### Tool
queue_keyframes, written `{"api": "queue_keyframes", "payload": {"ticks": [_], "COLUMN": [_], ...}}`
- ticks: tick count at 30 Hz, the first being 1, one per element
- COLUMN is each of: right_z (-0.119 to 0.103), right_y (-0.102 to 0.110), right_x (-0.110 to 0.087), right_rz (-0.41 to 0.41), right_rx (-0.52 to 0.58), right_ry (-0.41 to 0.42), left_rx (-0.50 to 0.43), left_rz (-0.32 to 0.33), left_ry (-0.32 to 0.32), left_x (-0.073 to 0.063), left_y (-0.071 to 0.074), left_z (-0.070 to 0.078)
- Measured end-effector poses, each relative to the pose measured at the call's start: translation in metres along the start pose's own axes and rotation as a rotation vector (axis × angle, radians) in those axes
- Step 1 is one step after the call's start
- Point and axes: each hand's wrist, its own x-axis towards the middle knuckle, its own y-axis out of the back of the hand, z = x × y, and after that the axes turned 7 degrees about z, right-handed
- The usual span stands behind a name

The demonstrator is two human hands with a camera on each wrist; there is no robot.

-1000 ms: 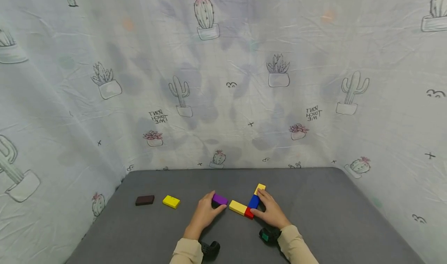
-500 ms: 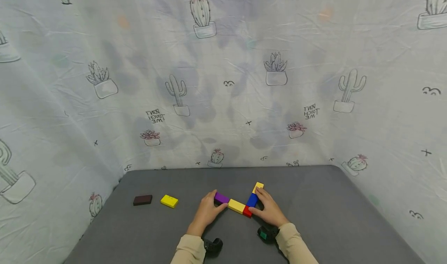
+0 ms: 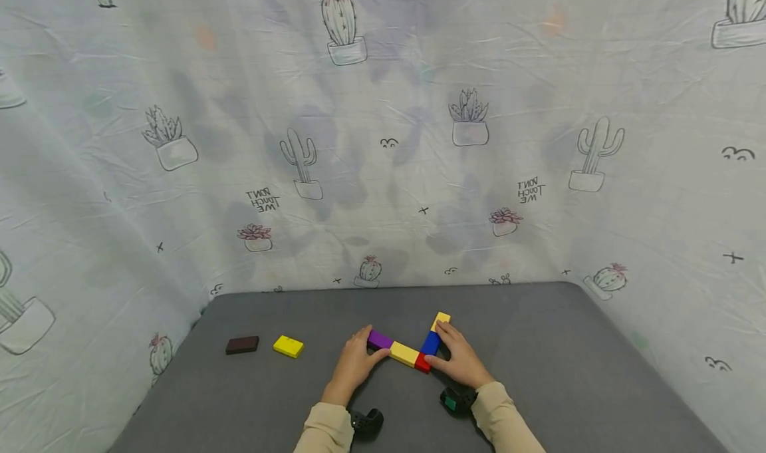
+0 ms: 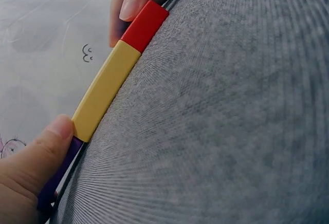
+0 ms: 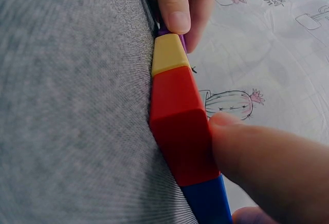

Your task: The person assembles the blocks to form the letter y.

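Small blocks form a V on the table. My left hand (image 3: 353, 366) pinches the purple block (image 3: 380, 339) at the V's left end; in the left wrist view its thumb (image 4: 56, 136) lies by the joint with the pale yellow block (image 4: 105, 90). That block's other end meets the red block (image 5: 177, 124) at the corner. From there the blue block (image 3: 430, 342) and a second pale yellow block (image 3: 441, 318) run away from me. My right hand (image 3: 463, 360) holds this arm, thumb against the red block and fingertips at the far yellow one, partly covering it.
To the left on the grey table (image 3: 239, 400) lie a dark brown block (image 3: 242, 345) and a bright yellow block (image 3: 288, 346), apart from each other. A curtain printed with cacti (image 3: 383, 173) hangs behind the table and along both sides.
My left hand has slid the purple block rightward, closing its gap to the pale yellow block; the two now touch. My right hand keeps its hold, and the head view has shifted slightly.
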Motion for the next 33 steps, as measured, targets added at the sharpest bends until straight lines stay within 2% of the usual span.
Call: {"api": "queue_keyframes", "payload": {"ticks": [9, 13, 20, 27, 33], "right_z": [0.002, 0.003, 0.004, 0.002, 0.002], "right_y": [-0.001, -0.002, -0.002, -0.001, 0.0], "right_x": [0.002, 0.002, 0.002, 0.001, 0.0], "right_rz": [-0.016, -0.016, -0.017, -0.019, -0.02], "right_rx": [-0.006, -0.008, -0.01, 0.007, 0.004], "right_ry": [-0.013, -0.012, -0.009, -0.011, -0.009], "left_rx": [-0.023, -0.053, -0.152, -0.325, -0.357], "left_rz": [-0.024, -0.023, 0.02, 0.042, 0.067], "left_ry": [0.008, 0.036, 0.044, 0.103, 0.104], "left_x": [-0.001, -0.003, -0.005, -0.007, -0.01], "left_y": [-0.002, -0.003, -0.002, 0.006, 0.014], "left_z": [-0.001, -0.003, -0.01, -0.016, -0.02]}}
